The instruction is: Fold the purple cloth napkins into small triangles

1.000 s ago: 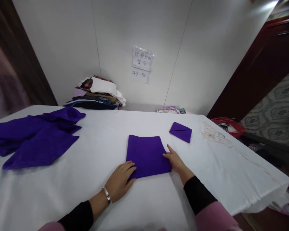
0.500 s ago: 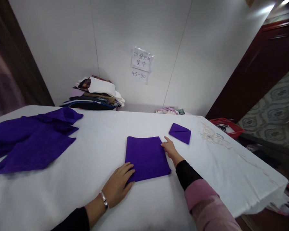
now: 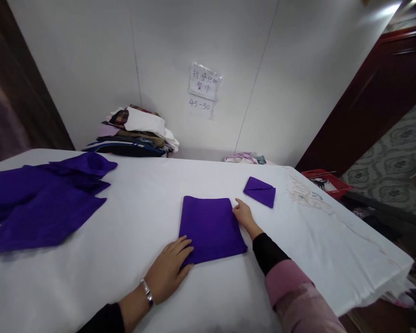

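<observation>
A purple cloth napkin (image 3: 210, 226), folded into a squarish shape, lies flat on the white-covered table in front of me. My left hand (image 3: 171, 263), with a silver bracelet at the wrist, rests palm down at its near left corner. The fingers are stretched out, their tips on the cloth. At the upper right edge of the napkin, my right hand (image 3: 243, 212) touches the border with its thumb. Its index finger points forward, apart from the thumb; the other fingers are partly hidden. Beyond it lies a smaller folded purple napkin (image 3: 260, 191).
Loose purple cloths (image 3: 48, 203) are heaped on the left of the white tablecloth (image 3: 142, 203). A stack of clothes (image 3: 135, 132) stands by the wall under a paper sign (image 3: 204, 85). A red basket (image 3: 338, 185) is off the right edge.
My right index finger has drawn in slightly towards the napkin's edge. My left hand stays on the near left corner; the view has shifted a little.
</observation>
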{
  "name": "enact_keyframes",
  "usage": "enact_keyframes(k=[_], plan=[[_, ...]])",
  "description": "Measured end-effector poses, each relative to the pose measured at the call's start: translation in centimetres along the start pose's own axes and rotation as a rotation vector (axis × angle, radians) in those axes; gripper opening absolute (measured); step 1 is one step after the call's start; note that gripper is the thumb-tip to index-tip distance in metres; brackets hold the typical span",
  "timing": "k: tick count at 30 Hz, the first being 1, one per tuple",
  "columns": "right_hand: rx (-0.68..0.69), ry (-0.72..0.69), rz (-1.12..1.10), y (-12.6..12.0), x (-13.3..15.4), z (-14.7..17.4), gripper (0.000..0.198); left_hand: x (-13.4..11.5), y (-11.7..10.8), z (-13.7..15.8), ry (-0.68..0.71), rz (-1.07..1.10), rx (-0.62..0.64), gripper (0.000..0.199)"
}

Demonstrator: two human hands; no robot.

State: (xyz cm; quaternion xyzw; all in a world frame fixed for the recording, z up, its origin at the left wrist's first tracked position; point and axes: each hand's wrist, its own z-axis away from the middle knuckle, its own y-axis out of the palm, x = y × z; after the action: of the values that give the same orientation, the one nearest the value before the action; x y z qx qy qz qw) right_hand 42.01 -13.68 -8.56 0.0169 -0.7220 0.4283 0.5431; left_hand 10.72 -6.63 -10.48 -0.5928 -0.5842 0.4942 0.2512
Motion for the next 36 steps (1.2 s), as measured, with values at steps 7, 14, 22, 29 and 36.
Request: enact_keyframes(k=[7, 14, 22, 29, 36], plan=[[0.059, -0.201, 0.126, -0.5, 1.9, 4.9, 0.045, -0.3, -0.4, -0.1, 0.029, -0.067, 0.044, 0.037], [0.447, -0.786, 0.426, 3.7, 5.1, 15.5, 0.059, -2.3, 0.3, 0.3, 0.152, -0.128, 0.107, 0.055], [0.4, -0.859, 0.569, 3.9, 4.3, 16.5, 0.071, -2.0, 0.9, 1.3, 0.18, -0.187, 0.143, 0.076], [0.364, -0.82, 0.643, 2.6, 2.9, 16.9, 0.075, -1.7, 1.2, 1.4, 0.17, -0.201, 0.151, 0.075], [0.453, -0.724, 0.646, 1.1, 1.7, 16.6, 0.075, -1.9, 0.9, 1.3, 0.123, -0.165, 0.206, 0.077]])
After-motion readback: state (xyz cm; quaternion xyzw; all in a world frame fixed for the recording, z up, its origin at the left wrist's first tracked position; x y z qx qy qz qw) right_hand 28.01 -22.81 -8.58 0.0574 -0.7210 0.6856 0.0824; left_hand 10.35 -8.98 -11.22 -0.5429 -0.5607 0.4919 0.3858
